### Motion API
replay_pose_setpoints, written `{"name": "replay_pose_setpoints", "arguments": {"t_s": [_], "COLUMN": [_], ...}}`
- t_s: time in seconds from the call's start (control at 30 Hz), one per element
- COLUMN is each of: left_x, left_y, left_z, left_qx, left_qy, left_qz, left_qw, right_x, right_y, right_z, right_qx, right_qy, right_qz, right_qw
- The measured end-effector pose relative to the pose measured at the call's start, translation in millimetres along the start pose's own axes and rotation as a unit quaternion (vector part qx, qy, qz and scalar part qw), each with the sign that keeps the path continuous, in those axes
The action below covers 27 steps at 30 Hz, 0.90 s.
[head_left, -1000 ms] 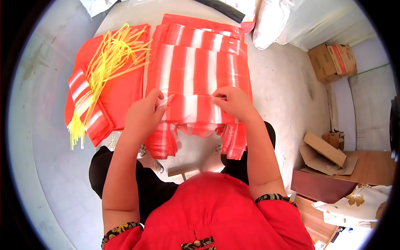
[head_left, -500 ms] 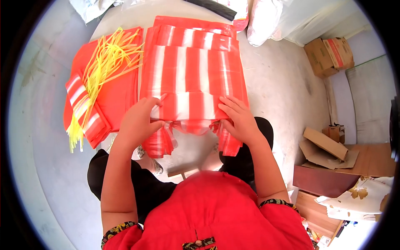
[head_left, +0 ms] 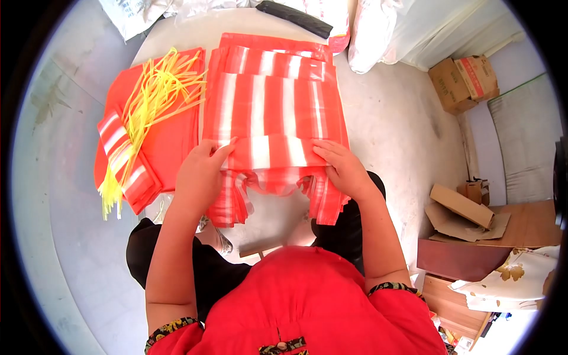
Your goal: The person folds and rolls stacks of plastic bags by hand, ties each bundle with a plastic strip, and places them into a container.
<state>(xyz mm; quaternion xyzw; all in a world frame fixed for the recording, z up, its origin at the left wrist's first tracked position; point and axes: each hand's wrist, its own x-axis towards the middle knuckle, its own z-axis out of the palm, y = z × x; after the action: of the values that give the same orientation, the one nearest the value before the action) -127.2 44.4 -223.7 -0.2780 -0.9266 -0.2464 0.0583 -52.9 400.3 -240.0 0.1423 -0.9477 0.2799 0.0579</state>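
A stack of red and white striped plastic bags (head_left: 274, 106) lies on the table, its cut handle ends hanging over the near edge. Both hands are at a folded band across the near part of the top bag. My left hand (head_left: 204, 168) pinches the left end of this band between thumb and fingers. At the right end, my right hand (head_left: 343, 167) has its fingers closed on the band's edge. Left of the stack are plain red bags (head_left: 171, 139), with yellow strips (head_left: 155, 89) and a folded striped bundle (head_left: 127, 160) on top.
A black roll (head_left: 294, 19) and white plastic sacks (head_left: 374, 32) are at the table's far side. Cardboard boxes (head_left: 463, 84) stand at the right wall. An opened carton (head_left: 464, 216) rests on a brown cabinet (head_left: 529, 225) at the right.
My right hand's fingers, spread half a second ago, have closed on the band's edge. My left thumb has moved up to its fingers at the fold. The view has shifted slightly.
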Motion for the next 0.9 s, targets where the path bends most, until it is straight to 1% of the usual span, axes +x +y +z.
{"name": "replay_pose_setpoints", "arguments": {"t_s": [0.1, 0.2, 0.3, 0.33, 0.4, 0.5, 0.53, 0.6, 0.63, 0.67, 0.77, 0.87, 0.9], "left_x": [0.7, -0.4, 3.3, 3.5, 4.6, 10.5, 11.5, 16.0, 17.6, 19.3, 21.0, 19.2, 18.8], "left_y": [-0.3, -7.1, -12.6, -15.9, -22.9, -28.7, -25.4, -15.4, -13.8, -12.9, -15.9, -24.8, -26.8], "left_z": [-2.3, -2.7, -13.3, -13.5, -12.9, -10.6, -7.9, -0.4, 1.1, 2.3, 9.8, 19.2, 22.0], "left_qx": [0.028, 0.005, -0.051, -0.139, -0.310, -0.372, -0.341, -0.276, -0.274, -0.272, -0.257, -0.243, -0.240], "left_qy": [-0.008, 0.019, 0.077, 0.071, 0.057, -0.036, -0.021, 0.010, 0.011, 0.013, 0.026, 0.045, 0.053], "left_qz": [-0.015, 0.006, 0.074, 0.047, -0.011, -0.158, -0.162, -0.168, -0.176, -0.185, -0.202, -0.195, -0.189], "left_qw": [0.999, 1.000, 0.993, 0.987, 0.949, 0.914, 0.926, 0.946, 0.945, 0.944, 0.945, 0.949, 0.951], "right_x": [0.9, -1.1, -3.2, -6.2, -9.3, -3.6, 0.6, 6.3, 6.7, 4.8, 3.2, 2.2, 4.0], "right_y": [-3.6, -4.5, -7.5, -2.8, 9.2, 15.0, 7.6, 2.3, 2.8, 10.8, 25.1, 33.0, 30.5], "right_z": [-3.2, -9.8, -26.7, -30.8, -36.7, -28.8, -26.9, -16.9, -14.0, -12.3, -3.1, -5.9, -6.0], "right_qx": [0.016, 0.033, 0.180, 0.228, 0.322, 0.372, 0.372, 0.406, 0.423, 0.400, 0.394, 0.334, 0.328], "right_qy": [0.000, 0.007, -0.013, -0.008, 0.004, 0.109, 0.121, 0.149, 0.162, 0.141, 0.137, 0.079, 0.090], "right_qz": [0.016, 0.025, 0.142, 0.191, 0.287, 0.230, 0.254, 0.236, 0.227, 0.226, 0.203, 0.249, 0.239], "right_qw": [1.000, 0.999, 0.973, 0.955, 0.902, 0.893, 0.884, 0.870, 0.862, 0.877, 0.886, 0.906, 0.909]}}
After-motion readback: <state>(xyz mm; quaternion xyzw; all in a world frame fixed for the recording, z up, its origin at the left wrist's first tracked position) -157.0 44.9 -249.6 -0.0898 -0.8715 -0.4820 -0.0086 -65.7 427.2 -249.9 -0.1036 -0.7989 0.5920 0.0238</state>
